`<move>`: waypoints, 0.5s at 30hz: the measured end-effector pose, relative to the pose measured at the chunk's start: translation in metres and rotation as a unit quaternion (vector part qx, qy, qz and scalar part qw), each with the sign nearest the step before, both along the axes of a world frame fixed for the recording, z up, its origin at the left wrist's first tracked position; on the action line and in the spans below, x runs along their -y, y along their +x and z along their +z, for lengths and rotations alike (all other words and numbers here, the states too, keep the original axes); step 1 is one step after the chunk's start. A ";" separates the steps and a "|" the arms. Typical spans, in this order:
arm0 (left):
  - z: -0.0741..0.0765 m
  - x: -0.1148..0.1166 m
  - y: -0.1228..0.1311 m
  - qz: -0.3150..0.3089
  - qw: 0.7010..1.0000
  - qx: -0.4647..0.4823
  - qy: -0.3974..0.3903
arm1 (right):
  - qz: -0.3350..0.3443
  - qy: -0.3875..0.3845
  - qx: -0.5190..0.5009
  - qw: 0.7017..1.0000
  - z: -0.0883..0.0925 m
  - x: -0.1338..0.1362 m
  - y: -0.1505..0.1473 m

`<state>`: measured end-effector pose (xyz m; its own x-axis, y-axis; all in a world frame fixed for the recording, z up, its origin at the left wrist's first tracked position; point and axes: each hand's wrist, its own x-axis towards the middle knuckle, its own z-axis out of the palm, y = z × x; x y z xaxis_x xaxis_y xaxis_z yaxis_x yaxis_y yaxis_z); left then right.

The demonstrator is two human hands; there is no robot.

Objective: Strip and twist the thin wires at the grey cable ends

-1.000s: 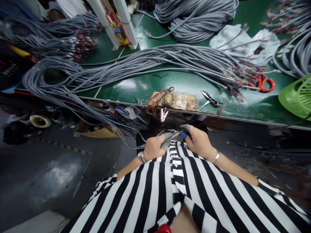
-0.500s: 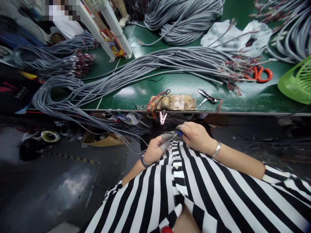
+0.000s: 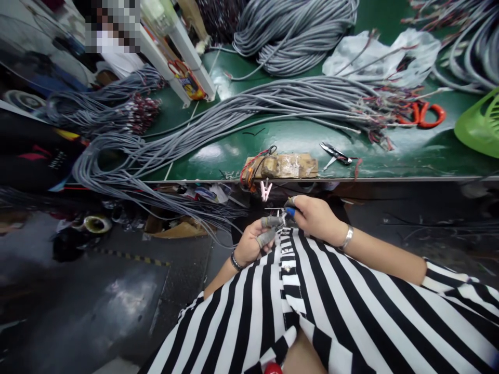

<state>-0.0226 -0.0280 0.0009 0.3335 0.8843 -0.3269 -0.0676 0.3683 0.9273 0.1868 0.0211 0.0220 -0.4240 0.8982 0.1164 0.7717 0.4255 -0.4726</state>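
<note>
Close to my striped shirt, my left hand (image 3: 253, 241) is closed, with grey coverings on its fingers. One grey cable (image 3: 220, 243) runs down from the bundle into it, and thin pale wire ends (image 3: 283, 217) show at its fingertips. My right hand (image 3: 317, 218), its thumb also covered, pinches a small tool with a blue grip (image 3: 290, 212). A thin metal tip of this tool points left, above the left fingertips. Its exact kind is too small to make out. The two hands nearly meet at the wire ends.
A long bundle of grey cables (image 3: 234, 101) lies across the green table (image 3: 218, 156). Near its edge are a taped wooden block (image 3: 294, 165), a pink clip (image 3: 265, 191) and cutting pliers (image 3: 334, 154). Orange-handled scissors (image 3: 431, 115) and a green basket (image 3: 477, 127) sit right. A person (image 3: 120, 54) is at back left.
The view has shifted slightly, so the table's things appear a little further right. The tool's thin metal tip now stands clear above my left fingers. Both hands stay close together.
</note>
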 end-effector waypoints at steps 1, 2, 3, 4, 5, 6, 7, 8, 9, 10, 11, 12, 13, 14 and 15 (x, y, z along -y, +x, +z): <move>0.000 0.000 0.001 0.009 1.000 -0.005 0.016 | -0.001 0.009 0.003 1.000 0.001 0.000 0.001; 0.001 0.001 0.001 0.012 0.999 -0.018 0.039 | -0.001 0.015 0.006 1.000 0.003 0.001 0.003; 0.001 0.002 0.001 0.009 0.996 -0.044 0.071 | 0.000 0.019 0.009 1.000 0.004 0.001 0.004; 0.000 0.002 0.001 0.004 0.990 -0.080 0.113 | 0.004 0.020 0.011 1.000 0.005 0.002 0.004; 0.000 0.002 0.000 0.000 0.978 -0.127 0.164 | 0.009 0.022 0.012 1.000 0.007 0.003 0.004; -0.001 0.002 -0.001 -0.001 0.960 -0.179 0.218 | 0.014 0.023 0.012 1.000 0.008 0.004 0.003; -0.002 0.002 -0.002 0.006 0.935 -0.232 0.269 | 0.018 0.025 0.011 0.999 0.009 0.004 0.002; -0.002 0.002 -0.002 0.016 0.907 -0.281 0.314 | 0.021 0.026 0.010 0.999 0.010 0.005 0.000; -0.002 0.001 -0.003 0.028 0.880 -0.323 0.348 | 0.023 0.028 0.010 0.999 0.012 0.005 -0.001; -0.002 0.001 -0.002 0.038 0.857 -0.355 0.372 | 0.024 0.030 0.011 0.999 0.013 0.005 -0.002; -0.001 0.000 -0.001 0.047 0.841 -0.374 0.388 | 0.025 0.032 0.012 0.999 0.015 0.006 -0.003; 0.001 0.000 0.000 0.055 0.833 -0.383 0.396 | 0.025 0.036 0.014 0.999 0.016 0.006 -0.003; 0.003 -0.001 0.002 0.060 0.833 -0.380 0.397 | 0.023 0.039 0.015 0.999 0.017 0.007 -0.004; 0.005 0.000 0.004 0.062 0.841 -0.366 0.393 | 0.021 0.041 0.016 0.999 0.017 0.008 -0.005; 0.007 0.001 0.005 0.058 0.857 -0.342 0.381 | 0.019 0.041 0.014 0.999 0.016 0.009 -0.007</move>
<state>-0.0173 -0.0289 0.0082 0.1892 0.9419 0.2775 0.5927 -0.3349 0.7325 0.1799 0.0121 0.0384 -0.4626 0.8689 0.1763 0.7665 0.4919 -0.4130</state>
